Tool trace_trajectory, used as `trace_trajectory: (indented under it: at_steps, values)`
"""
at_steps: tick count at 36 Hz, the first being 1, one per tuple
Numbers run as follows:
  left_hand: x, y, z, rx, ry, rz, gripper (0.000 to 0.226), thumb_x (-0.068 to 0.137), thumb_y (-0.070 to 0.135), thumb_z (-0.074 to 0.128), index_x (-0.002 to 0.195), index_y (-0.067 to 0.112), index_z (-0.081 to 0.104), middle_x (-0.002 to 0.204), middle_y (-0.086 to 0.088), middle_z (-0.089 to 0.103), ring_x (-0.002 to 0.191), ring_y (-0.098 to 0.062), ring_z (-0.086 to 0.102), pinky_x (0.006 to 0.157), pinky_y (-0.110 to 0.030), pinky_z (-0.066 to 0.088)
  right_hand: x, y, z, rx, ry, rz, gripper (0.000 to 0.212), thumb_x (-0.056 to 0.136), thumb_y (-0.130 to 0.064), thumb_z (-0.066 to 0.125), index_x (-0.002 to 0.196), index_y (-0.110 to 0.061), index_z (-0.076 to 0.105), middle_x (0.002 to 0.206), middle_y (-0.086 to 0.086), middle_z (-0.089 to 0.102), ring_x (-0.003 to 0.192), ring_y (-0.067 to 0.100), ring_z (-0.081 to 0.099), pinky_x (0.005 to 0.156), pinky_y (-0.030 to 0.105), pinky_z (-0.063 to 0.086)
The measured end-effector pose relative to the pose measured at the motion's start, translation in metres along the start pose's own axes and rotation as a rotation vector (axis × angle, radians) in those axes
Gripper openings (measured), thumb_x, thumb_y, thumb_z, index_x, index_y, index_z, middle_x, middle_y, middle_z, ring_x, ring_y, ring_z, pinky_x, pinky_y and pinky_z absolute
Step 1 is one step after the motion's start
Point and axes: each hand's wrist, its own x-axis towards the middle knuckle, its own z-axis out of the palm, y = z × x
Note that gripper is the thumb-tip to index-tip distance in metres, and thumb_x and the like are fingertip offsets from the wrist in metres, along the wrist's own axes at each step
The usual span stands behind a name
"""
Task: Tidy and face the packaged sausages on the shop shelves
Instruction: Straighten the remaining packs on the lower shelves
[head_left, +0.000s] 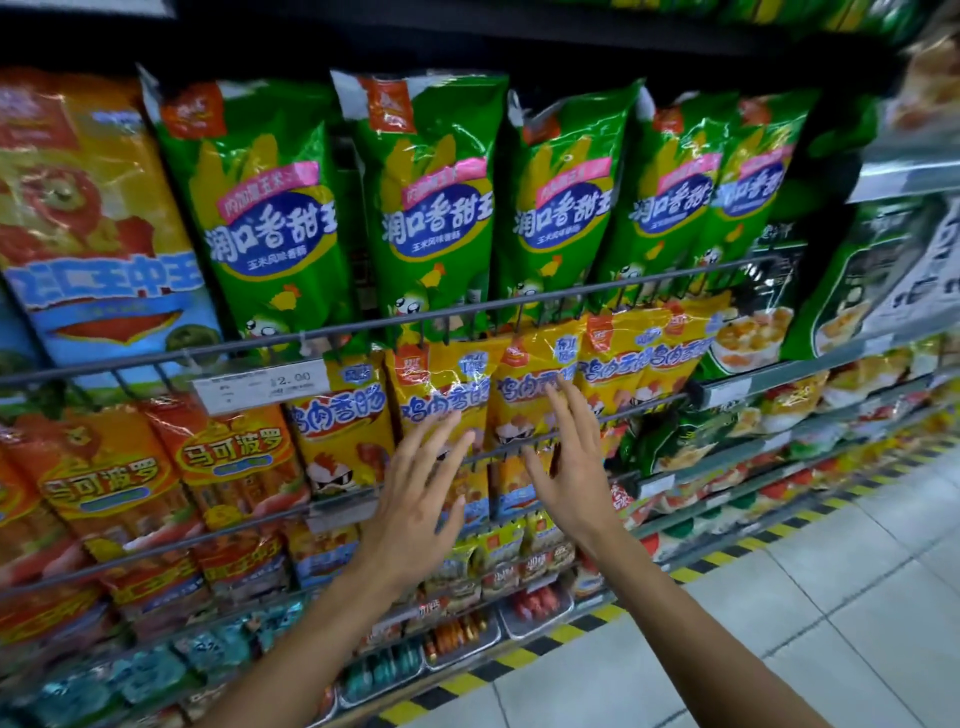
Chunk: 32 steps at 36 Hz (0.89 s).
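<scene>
Yellow chicken-sausage packs (441, 395) stand in a row on the middle shelf behind a wire rail (509, 449). My left hand (415, 499) is spread open in front of the second yellow pack, fingers apart, holding nothing. My right hand (569, 457) is open too, its fingertips touching the face of the third yellow pack (524, 384). Green corn-sausage packs (436, 208) stand upright on the shelf above. Orange sausage packs (228, 457) fill the left of the middle shelf.
A price tag (260, 384) hangs on the upper wire rail. Lower shelves hold small trays of snacks (457, 639). A yellow-black striped strip (545, 644) edges the shelf base; tiled floor (805, 597) lies to the right. Dark green packs (852, 280) sit further right.
</scene>
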Motion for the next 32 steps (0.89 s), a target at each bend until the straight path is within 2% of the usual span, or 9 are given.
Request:
trace_trajectory:
  at_steps: [5, 9, 12, 15, 17, 20, 23, 28, 32]
  values:
    - [0.045, 0.034, 0.027, -0.003, -0.022, -0.014, 0.077, 0.104, 0.027, 0.056, 0.165, 0.027, 0.009, 0.172, 0.009, -0.005, 0.159, -0.015, -0.006, 0.126, -0.041, 0.008, 0.016, 0.032, -0.016, 0.054, -0.024, 0.007, 0.074, 0.103, -0.027, 0.062, 0.163, -0.022, 0.020, 0.171, -0.007, 0.010, 0.158, 0.015, 0.008, 0.125, 0.049, 0.025]
    - [0.076, 0.055, 0.051, 0.002, -0.008, -0.079, 0.077, 0.104, 0.027, 0.056, 0.165, 0.030, 0.008, 0.172, 0.011, -0.008, 0.159, -0.016, -0.011, 0.124, -0.042, 0.007, 0.025, 0.059, -0.037, 0.147, -0.003, 0.030, 0.066, 0.103, -0.024, 0.062, 0.160, -0.022, 0.029, 0.167, -0.009, 0.019, 0.156, 0.010, 0.016, 0.124, 0.042, 0.029]
    - [0.091, 0.068, 0.066, 0.048, 0.009, -0.137, 0.079, 0.103, 0.028, 0.057, 0.165, 0.031, 0.009, 0.172, 0.009, -0.008, 0.159, -0.022, -0.014, 0.123, -0.050, 0.018, 0.033, 0.091, -0.052, 0.136, 0.057, 0.036, 0.065, 0.102, -0.024, 0.063, 0.159, -0.023, 0.031, 0.167, -0.007, 0.020, 0.155, 0.015, 0.019, 0.119, 0.050, 0.036]
    - [0.101, 0.078, 0.077, 0.124, 0.057, -0.208, 0.079, 0.100, 0.028, 0.060, 0.164, 0.029, 0.014, 0.173, 0.004, -0.005, 0.159, -0.029, -0.010, 0.120, -0.062, 0.028, 0.042, 0.123, -0.066, 0.080, 0.097, 0.007, 0.065, 0.102, -0.025, 0.062, 0.159, -0.024, 0.031, 0.169, -0.004, 0.014, 0.157, 0.020, 0.014, 0.122, 0.053, 0.030]
    - [0.108, 0.082, 0.084, 0.180, 0.103, -0.207, 0.074, 0.102, 0.028, 0.057, 0.164, 0.026, 0.017, 0.173, 0.001, -0.003, 0.159, -0.032, -0.008, 0.124, -0.063, 0.019, 0.048, 0.136, -0.074, 0.018, 0.090, -0.076, 0.063, 0.102, -0.024, 0.060, 0.159, -0.024, 0.033, 0.170, -0.005, 0.011, 0.158, 0.022, 0.011, 0.125, 0.048, 0.024]
    - [0.122, 0.087, 0.092, 0.241, 0.140, -0.165, 0.075, 0.101, 0.028, 0.059, 0.164, 0.025, 0.019, 0.173, -0.004, -0.001, 0.159, -0.032, -0.006, 0.127, -0.058, 0.004, 0.057, 0.149, -0.079, -0.041, 0.055, -0.226, 0.063, 0.102, -0.018, 0.062, 0.158, -0.017, 0.035, 0.170, 0.003, 0.015, 0.158, 0.028, 0.013, 0.126, 0.049, 0.025]
    - [0.136, 0.090, 0.097, 0.305, 0.141, -0.205, 0.078, 0.100, 0.030, 0.061, 0.164, 0.028, 0.017, 0.173, -0.007, -0.004, 0.159, -0.035, -0.008, 0.125, -0.063, 0.008, 0.064, 0.157, -0.076, -0.072, 0.030, -0.262, 0.065, 0.102, -0.024, 0.063, 0.159, -0.018, 0.032, 0.171, 0.004, 0.016, 0.159, 0.027, 0.011, 0.126, 0.049, 0.023]
    - [0.143, 0.090, 0.101, 0.378, 0.153, -0.239, 0.084, 0.097, 0.030, 0.066, 0.164, 0.028, 0.015, 0.173, -0.010, -0.002, 0.158, -0.038, -0.006, 0.124, -0.066, 0.007, 0.082, 0.163, -0.079, -0.110, 0.006, -0.235, 0.072, 0.102, -0.034, 0.060, 0.163, -0.023, 0.022, 0.171, -0.006, 0.016, 0.159, 0.019, 0.010, 0.124, 0.051, 0.025]
    - [0.146, 0.096, 0.104, 0.372, 0.199, -0.262, 0.081, 0.097, 0.028, 0.067, 0.163, 0.027, 0.021, 0.173, -0.009, 0.001, 0.158, -0.038, -0.006, 0.123, -0.067, 0.005, 0.086, 0.171, -0.077, -0.127, -0.037, -0.267, 0.079, 0.101, -0.037, 0.062, 0.164, -0.024, 0.016, 0.172, -0.007, 0.011, 0.159, 0.019, 0.006, 0.126, 0.052, 0.019]
